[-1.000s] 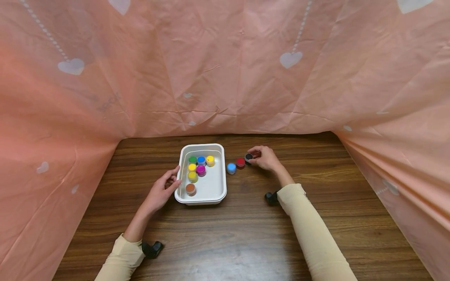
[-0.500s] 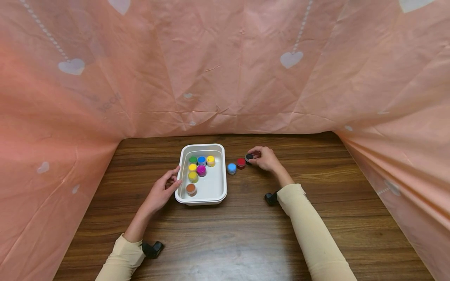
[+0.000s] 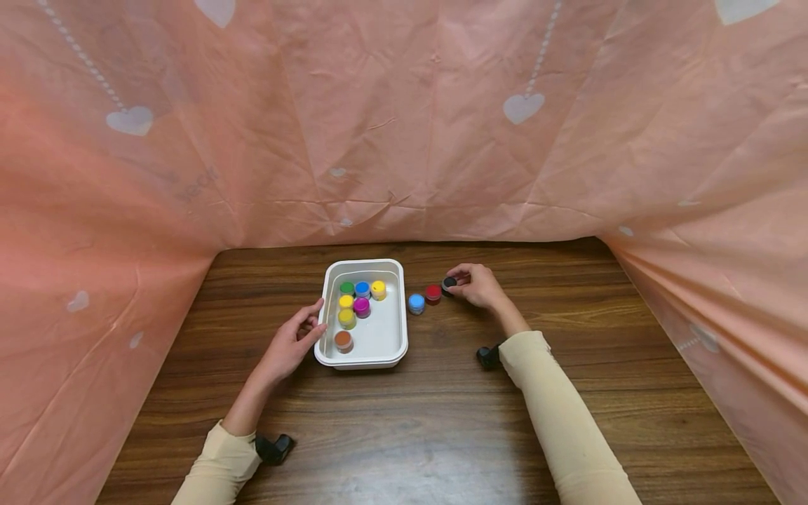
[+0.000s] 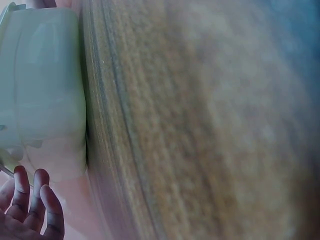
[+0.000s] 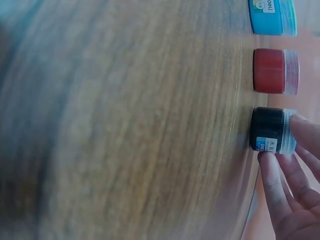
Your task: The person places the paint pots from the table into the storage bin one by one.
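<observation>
My right hand [image 3: 477, 285] pinches a small jar of black paint [image 5: 266, 131] with a clear ribbed lid, thumb at the lid and fingers along its side. Beside it stand a red paint jar [image 5: 270, 71] and a light blue one [image 5: 272, 17], forming a slanting row in the head view. My left hand [image 3: 290, 341] is at the left rim of a white plastic tray [image 3: 404, 330], its thumb and fingertips right at the edge. In the left wrist view its fingers [image 4: 39, 200] are loosely bent beside the tray wall.
Inside the tray stand several paint jars: green [image 3: 346, 288], blue [image 3: 362, 289], yellow [image 3: 378, 290], magenta [image 3: 361, 306] and brown [image 3: 344, 341] among them. Everything rests on a dark wooden table [image 3: 391, 435]. A pink heart-patterned cloth [image 3: 404, 140] hangs behind and at both sides.
My right hand and the black paint jar have shifted very slightly to the right. The left hand, the tray and the other jars look the same.
</observation>
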`<state>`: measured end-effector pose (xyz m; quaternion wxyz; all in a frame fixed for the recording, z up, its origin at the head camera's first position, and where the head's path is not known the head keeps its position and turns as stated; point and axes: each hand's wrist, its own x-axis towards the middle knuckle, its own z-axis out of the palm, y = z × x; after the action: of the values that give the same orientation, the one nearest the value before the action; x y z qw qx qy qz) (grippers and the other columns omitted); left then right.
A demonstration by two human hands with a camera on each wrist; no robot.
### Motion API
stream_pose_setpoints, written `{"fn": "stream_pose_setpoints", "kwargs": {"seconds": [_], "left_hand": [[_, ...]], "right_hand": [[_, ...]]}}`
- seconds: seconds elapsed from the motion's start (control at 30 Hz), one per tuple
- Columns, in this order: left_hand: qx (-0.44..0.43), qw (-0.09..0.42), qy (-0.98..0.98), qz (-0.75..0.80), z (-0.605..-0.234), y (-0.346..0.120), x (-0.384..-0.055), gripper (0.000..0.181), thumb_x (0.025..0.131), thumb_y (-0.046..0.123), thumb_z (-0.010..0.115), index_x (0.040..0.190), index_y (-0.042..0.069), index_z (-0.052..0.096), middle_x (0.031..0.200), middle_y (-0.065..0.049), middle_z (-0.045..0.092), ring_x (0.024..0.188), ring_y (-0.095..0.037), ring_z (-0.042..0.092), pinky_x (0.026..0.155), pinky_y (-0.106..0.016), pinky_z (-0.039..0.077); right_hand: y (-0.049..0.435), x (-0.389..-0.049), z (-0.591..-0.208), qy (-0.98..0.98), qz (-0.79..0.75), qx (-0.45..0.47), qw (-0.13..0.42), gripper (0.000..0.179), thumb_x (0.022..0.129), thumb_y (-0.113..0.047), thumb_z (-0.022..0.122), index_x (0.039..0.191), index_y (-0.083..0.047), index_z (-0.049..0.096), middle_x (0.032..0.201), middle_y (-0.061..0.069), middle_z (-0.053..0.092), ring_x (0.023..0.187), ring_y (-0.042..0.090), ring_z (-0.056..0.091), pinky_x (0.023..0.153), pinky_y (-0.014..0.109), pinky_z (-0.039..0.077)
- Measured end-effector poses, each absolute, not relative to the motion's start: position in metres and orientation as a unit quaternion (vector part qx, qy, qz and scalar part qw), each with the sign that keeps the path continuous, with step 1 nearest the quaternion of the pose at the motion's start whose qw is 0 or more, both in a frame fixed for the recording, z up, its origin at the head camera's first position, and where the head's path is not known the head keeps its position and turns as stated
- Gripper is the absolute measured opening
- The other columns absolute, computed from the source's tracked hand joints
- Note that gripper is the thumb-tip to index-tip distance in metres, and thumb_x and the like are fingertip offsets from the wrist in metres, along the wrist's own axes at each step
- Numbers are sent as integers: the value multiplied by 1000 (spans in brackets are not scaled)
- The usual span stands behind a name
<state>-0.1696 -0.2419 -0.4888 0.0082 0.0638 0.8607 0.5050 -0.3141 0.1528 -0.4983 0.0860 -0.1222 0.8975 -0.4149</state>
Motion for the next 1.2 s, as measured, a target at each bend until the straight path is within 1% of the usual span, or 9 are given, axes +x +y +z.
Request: {"fn": "stream_pose_setpoints", "kwargs": {"seconds": [0.13,0.2,0.37,0.5,0.7,0.77,0.83,1.07,1.2], "left_hand": [[65,3,861,505,-494,-244,-170,52,104,13,63,153,1,48,108,-16,58,96,-15,52,79,-22,45],[69,0,858,510,-495,-245,-171,52,104,14,64,153,2,49,108,-15,59,96,-15,53,78,-23,45],[74,-3,853,516,-497,-247,-172,54,103,15,65,153,2,48,109,-14,59,96,-15,53,78,-23,46],[69,0,859,508,-496,-246,-171,53,104,13,63,153,1,48,109,-14,59,96,-14,53,78,-21,45],[68,0,859,508,-476,-237,-162,51,104,8,61,151,-5,47,106,-18,58,95,-14,53,78,-20,45],[76,-3,857,509,-469,-235,-159,50,104,6,61,150,-8,47,105,-19,57,94,-12,53,77,-21,45],[79,-3,857,510,-466,-235,-158,50,104,6,61,150,-9,46,105,-18,57,93,-10,52,77,-20,45],[70,-5,863,500,-494,-244,-170,52,104,9,61,152,-3,46,107,-16,57,95,-11,52,78,-20,44],[71,-3,859,507,-499,-247,-172,53,104,12,63,153,-1,47,108,-15,58,96,-13,52,78,-20,45]], "right_hand": [[154,-314,-497,899,-412,-131,77,32,93,-8,76,124,0,70,118,20,70,110,34,68,93,42,55],[154,-313,-494,898,-412,-131,76,32,93,-9,76,124,-1,70,119,20,70,111,34,67,94,43,55],[153,-311,-484,898,-412,-131,79,34,95,-14,76,126,-4,70,122,19,70,115,35,66,98,49,54],[151,-310,-479,900,-407,-138,71,34,95,-16,76,127,-5,70,122,17,70,113,33,67,97,48,55],[144,-308,-466,893,-418,-157,53,33,94,-16,78,124,-6,71,118,17,71,109,33,70,96,46,56],[140,-306,-461,889,-424,-165,48,33,94,-15,78,125,-5,71,118,17,71,108,33,70,96,46,56],[136,-303,-454,886,-429,-174,44,34,93,-14,78,125,-5,70,117,18,70,108,33,70,96,45,57],[120,-294,-434,872,-444,-202,44,35,93,-12,78,126,-2,70,119,19,70,110,33,70,96,43,57],[109,-289,-427,865,-451,-214,50,35,93,-12,79,126,-3,70,119,18,70,109,32,71,96,42,58]]}}
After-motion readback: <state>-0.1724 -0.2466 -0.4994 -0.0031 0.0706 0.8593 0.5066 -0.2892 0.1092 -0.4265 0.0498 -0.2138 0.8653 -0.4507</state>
